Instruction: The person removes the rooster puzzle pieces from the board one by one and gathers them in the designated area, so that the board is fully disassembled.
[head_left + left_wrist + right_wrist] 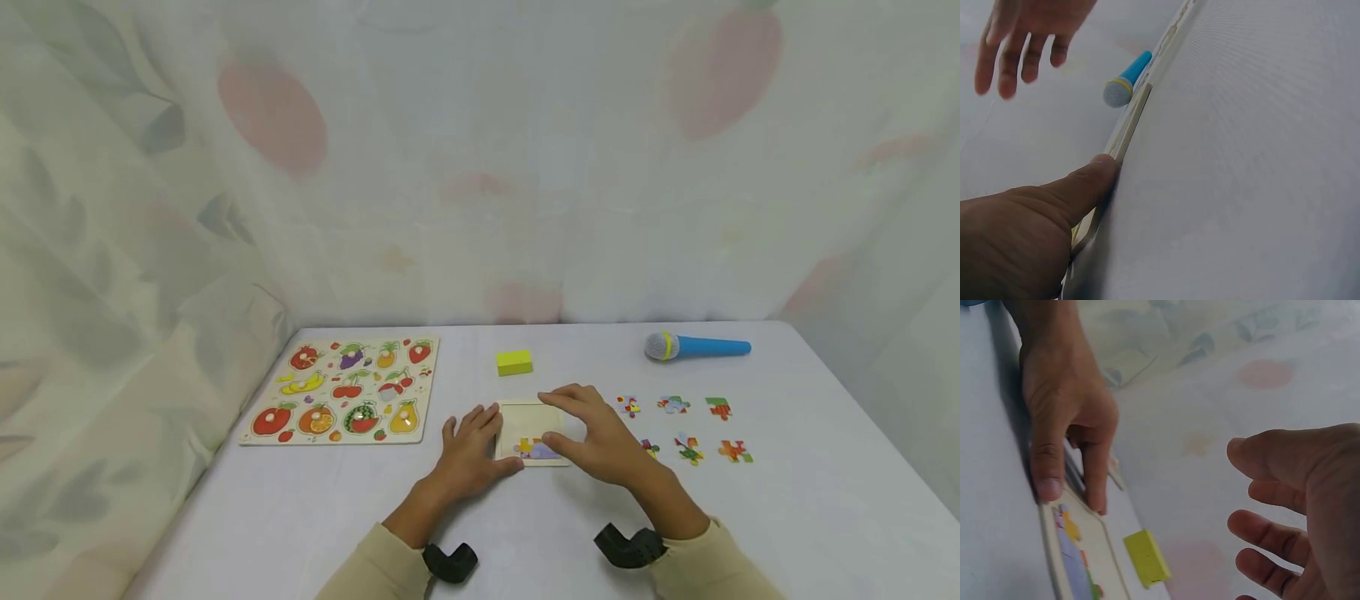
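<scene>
We see a white table [825, 500] backed by a fruit-print curtain [270, 117]. Taking the small puzzle tray [525, 419] near the table's middle as our landmark: the big fruit peg board [341, 390] lies well to its left, the blue toy microphone [697, 347] is off to its far right and further back, and the yellow block [514, 362] sits just behind it. Six loose puzzle pieces [682, 429] are spread in two rows just right of the tray, and a few pieces already lie inside the tray at its near edge. Our left hand [472, 454] rests flat at the tray's left edge, fingers straight, thumb against the rim. Our right hand [600, 437] hangs over the tray's right side, fingers spread and relaxed, holding nothing.
</scene>
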Demonstrator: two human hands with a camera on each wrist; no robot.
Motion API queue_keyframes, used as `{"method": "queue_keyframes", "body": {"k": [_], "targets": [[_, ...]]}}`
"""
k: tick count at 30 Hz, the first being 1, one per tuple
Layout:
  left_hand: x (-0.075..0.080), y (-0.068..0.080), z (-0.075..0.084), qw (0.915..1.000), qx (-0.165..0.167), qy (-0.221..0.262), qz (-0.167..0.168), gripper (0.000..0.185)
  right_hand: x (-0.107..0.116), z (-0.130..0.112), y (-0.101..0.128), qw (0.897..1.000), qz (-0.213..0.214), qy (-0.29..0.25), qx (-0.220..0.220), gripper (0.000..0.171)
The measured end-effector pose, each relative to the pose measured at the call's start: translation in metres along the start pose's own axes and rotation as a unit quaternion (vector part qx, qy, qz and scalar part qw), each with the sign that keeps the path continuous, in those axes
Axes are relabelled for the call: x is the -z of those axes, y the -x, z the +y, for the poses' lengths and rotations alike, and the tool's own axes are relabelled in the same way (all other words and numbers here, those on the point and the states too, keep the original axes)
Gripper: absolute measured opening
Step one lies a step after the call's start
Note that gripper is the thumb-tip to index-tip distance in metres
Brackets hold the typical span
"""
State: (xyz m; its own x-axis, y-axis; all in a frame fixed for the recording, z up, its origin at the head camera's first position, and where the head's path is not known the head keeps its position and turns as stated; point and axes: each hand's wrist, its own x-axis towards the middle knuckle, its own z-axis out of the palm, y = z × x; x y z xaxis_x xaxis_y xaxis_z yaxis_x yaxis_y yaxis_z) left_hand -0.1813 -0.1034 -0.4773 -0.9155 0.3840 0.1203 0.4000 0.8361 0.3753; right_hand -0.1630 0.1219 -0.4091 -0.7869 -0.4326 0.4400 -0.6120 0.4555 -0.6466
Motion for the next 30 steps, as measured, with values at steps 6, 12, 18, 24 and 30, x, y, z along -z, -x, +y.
{"method": "queue_keyframes", "body": {"k": [6,12,18,24,30], "targets": [[0.001,0.000,0.001,1.0000,0.000,0.002,-0.001,0.086,-0.020,0.015,-0.006,1.000,-0.003,-0.012,-0.008,0.045],[0.000,-0.001,0.001,1.0000,0.002,-0.002,-0.002,0.086,-0.036,0.033,-0.006,1.000,-0.011,-0.005,-0.013,0.043],[-0.001,0.000,-0.001,1.0000,0.001,-0.008,-0.001,0.087,-0.050,0.042,-0.001,0.998,-0.036,0.038,-0.015,0.044],[-0.001,-0.001,-0.002,0.9999,-0.001,-0.014,0.004,0.086,-0.056,0.042,0.000,0.991,-0.069,0.115,-0.029,0.049],[-0.001,-0.002,-0.002,0.9998,-0.005,-0.017,0.008,0.085,-0.059,0.040,0.001,0.978,-0.097,0.177,-0.047,0.043]]}}
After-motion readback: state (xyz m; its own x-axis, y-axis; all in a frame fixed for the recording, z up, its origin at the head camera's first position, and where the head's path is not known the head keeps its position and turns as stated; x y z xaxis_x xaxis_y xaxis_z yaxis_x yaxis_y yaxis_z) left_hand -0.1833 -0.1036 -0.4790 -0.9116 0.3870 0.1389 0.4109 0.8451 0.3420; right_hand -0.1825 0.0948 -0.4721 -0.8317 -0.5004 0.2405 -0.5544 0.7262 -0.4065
